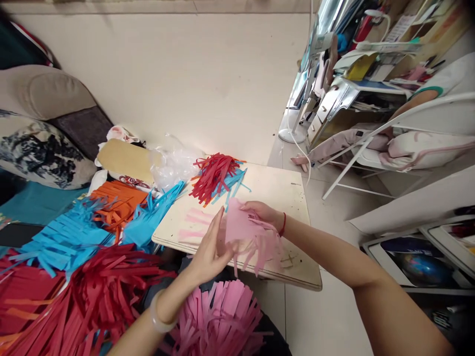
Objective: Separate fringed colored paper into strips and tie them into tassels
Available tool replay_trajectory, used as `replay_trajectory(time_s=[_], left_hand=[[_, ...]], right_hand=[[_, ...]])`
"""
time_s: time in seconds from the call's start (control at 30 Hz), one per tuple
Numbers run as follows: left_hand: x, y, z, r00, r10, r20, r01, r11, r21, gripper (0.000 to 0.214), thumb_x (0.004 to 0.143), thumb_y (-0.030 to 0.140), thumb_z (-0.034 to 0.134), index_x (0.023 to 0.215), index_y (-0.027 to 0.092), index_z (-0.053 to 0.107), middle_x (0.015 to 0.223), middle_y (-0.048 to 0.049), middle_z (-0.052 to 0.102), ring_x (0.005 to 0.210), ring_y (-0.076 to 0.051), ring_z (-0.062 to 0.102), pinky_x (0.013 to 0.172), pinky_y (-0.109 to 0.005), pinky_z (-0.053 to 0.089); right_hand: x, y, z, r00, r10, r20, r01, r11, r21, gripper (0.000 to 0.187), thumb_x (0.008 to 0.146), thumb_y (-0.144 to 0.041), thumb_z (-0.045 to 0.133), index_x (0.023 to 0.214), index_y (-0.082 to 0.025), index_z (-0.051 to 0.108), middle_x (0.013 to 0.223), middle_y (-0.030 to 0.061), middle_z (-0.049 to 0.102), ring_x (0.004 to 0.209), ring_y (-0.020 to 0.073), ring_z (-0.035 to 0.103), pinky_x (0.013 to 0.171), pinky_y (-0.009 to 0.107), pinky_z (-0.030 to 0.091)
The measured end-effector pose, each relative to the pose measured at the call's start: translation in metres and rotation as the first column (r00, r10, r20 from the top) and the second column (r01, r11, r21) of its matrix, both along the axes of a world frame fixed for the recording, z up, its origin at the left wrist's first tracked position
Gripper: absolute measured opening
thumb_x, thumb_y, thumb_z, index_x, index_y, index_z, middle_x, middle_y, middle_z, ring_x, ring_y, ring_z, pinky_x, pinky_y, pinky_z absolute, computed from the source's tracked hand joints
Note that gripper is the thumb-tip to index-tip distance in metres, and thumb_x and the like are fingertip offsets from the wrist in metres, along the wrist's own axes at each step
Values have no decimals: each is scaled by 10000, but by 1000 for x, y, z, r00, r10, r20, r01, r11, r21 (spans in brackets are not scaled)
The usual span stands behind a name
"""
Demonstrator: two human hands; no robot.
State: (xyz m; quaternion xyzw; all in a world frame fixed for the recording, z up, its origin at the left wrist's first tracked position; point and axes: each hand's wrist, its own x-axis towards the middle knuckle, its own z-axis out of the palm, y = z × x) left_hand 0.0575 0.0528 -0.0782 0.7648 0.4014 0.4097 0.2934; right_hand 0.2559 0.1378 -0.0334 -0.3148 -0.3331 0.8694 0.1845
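Note:
Over the small wooden table, my right hand (262, 212) pinches the upper edge of a sheet of pink fringed tissue paper (238, 225), whose cut strips hang down to the right. My left hand (212, 249) is beside the sheet's left edge, fingers stretched out, with the thumb at its lower corner. Pale pink strips (198, 220) lie on the table behind the left hand. On my lap, below the table edge, is a bunch of pink fringed paper (220, 319). Red fringed paper (217, 175) lies over blue fringed paper (232, 183) on the tabletop.
The table (282, 188) stands near a pale wall. To my left are piles of red (111, 282), blue (67, 237) and orange (118, 200) fringed paper, a clear plastic bag (174, 160) and a sofa. A white folding chair (365, 143) holds a seated person at a cluttered desk.

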Motion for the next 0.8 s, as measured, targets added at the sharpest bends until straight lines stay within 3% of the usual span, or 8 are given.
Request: replay_trajectory(time_s=[0.13,0.23,0.33,0.43,0.53,0.63,0.7,0.8], left_hand=[[0,7,-13,962,218,-164,-168,947,273,760,842,73,412,1513,189,75,1494,-165,365,1356,-238,397,1089,-402,401],[-18,20,-13,869,303,-391,-119,895,429,708,850,13,321,1510,147,105,1450,-191,423,1345,-249,409,1067,-396,435],[-27,20,-11,721,313,-619,-20,901,433,614,856,1,276,1463,94,293,1424,-216,442,1370,-286,352,1092,-448,403],[-15,12,-13,578,311,-754,-42,935,353,566,839,-12,285,1384,45,429,1371,-267,475,1326,-327,411,1055,-498,427],[7,5,-13,460,333,-823,-166,943,289,521,831,-31,290,1312,-37,488,1293,-347,502,1234,-374,512,971,-529,476],[23,2,-4,363,320,-875,-223,942,252,503,838,-23,307,1312,-75,467,1228,-398,521,1144,-398,581,898,-532,503],[28,1,5,328,288,-900,-205,951,230,529,845,-2,338,1367,-24,420,1218,-396,531,1111,-401,602,854,-531,514],[28,-2,16,307,215,-927,-152,973,175,557,850,50,403,1407,59,391,1208,-388,543,1088,-413,611,823,-529,512]], right_hand=[[-10,-7,-3,999,26,-35,-28,998,-59,354,935,-253,313,793,-97,598,572,43,652,511,115,623,606,210,537],[7,-9,-10,965,251,73,-253,967,21,383,946,-376,403,780,-92,600,539,37,635,405,100,554,476,191,486],[42,-1,-8,873,444,200,-476,866,157,420,840,-487,586,893,-72,625,634,56,679,411,100,546,455,206,469],[74,16,10,784,418,460,-588,736,334,536,776,-503,654,1099,-75,624,763,78,710,527,126,604,544,240,499],[83,19,29,569,-41,821,-679,540,498,520,775,-417,674,1162,-73,626,856,134,715,725,211,657,728,337,524],[59,-12,26,474,-572,669,-711,200,674,567,806,-381,640,1266,-61,551,1225,237,599,1140,327,560,1001,491,411],[34,-41,8,608,-546,577,-712,-53,700,670,826,-403,605,1380,-67,432,1416,221,443,1326,313,402,1103,491,319],[4,-71,-28,662,-468,585,-729,-221,648,653,846,-282,527,1398,28,371,1450,260,376,1376,315,334,1131,480,297]])
